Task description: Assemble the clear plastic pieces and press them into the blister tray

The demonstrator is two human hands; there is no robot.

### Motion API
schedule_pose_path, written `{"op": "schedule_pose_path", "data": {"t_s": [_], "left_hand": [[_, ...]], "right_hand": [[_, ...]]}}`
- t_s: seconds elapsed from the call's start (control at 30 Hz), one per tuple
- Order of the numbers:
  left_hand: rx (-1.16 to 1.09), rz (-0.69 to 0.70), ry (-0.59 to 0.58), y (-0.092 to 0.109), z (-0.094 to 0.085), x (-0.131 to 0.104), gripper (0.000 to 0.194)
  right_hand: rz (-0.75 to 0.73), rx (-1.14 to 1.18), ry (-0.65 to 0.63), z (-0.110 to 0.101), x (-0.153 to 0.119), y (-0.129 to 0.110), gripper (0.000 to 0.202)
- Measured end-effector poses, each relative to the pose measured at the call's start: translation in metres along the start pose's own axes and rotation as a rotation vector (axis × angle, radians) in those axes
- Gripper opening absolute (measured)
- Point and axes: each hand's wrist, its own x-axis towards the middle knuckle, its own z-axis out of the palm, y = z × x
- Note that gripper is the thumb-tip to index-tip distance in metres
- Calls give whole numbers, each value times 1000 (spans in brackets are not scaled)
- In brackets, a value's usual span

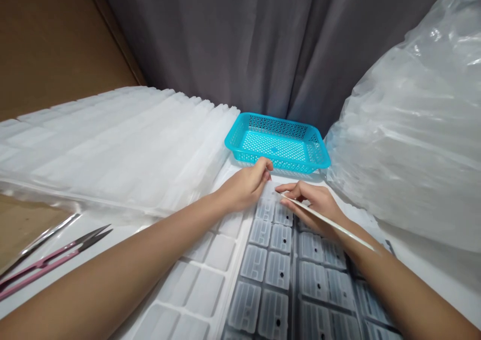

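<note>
My left hand (246, 184) is closed, its thumb and fingers pinched at the far end of a column of small translucent plastic compartments (278, 270). What it grips there, perhaps a compartment or its lid, is mostly hidden. Just to the right, my right hand (313, 199) is closed around a slender white tool (330, 223), like tweezers or a stick. The tool's tip points at a whitish translucent piece (269, 190) between the two hands. Many compartments below carry a small dark dot.
A blue perforated basket (276, 167) stands just beyond my hands. Stacked translucent trays (105, 149) fill the left, and a bulky clear plastic bag (417, 144) the right. Pink-handled thread snips (52, 260) lie at the lower left. A grey curtain (225, 39) hangs behind.
</note>
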Motion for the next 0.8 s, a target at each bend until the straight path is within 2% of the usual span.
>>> {"op": "schedule_pose_path", "data": {"t_s": [0.4,0.63,0.8], "left_hand": [[-21,-44,0,-2,0,1,13],[-30,-48,-16,-1,-1,0,13],[-26,-57,-18,-2,-1,0,15]], "right_hand": [[-118,-102,-64,1,4,3,14],[-279,-297,-97,6,1,15,21],[-386,-508,-113,9,0,16,17]]}}
